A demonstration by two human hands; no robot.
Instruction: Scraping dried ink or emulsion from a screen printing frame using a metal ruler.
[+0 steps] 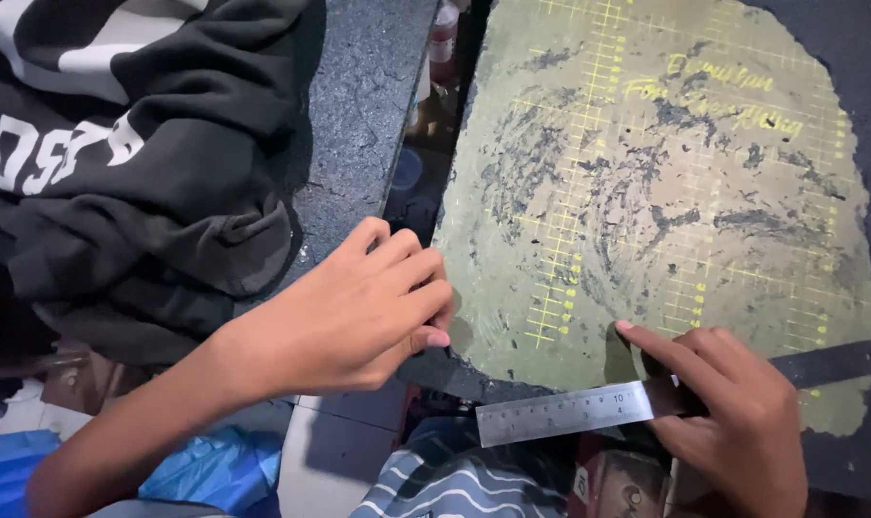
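A worn cutting mat (666,192) with a yellow grid and much black scuffing fills the right half of the view. My left hand (358,307) rests with bent fingers on the mat's near left edge, gripping that edge. My right hand (733,422) holds a steel ruler (560,412) by its right end, with the forefinger stretched out onto the mat. The ruler lies flat along the mat's front edge and sticks out to the left past it. A dark strip (829,364) runs out from under my right hand toward the right.
A black garment with white print (138,163) lies bunched on a dark speckled counter (368,86) at the left. Blue plastic (214,470) and striped cloth (454,480) sit low at the front. A gap with small bottles (443,38) separates counter and mat.
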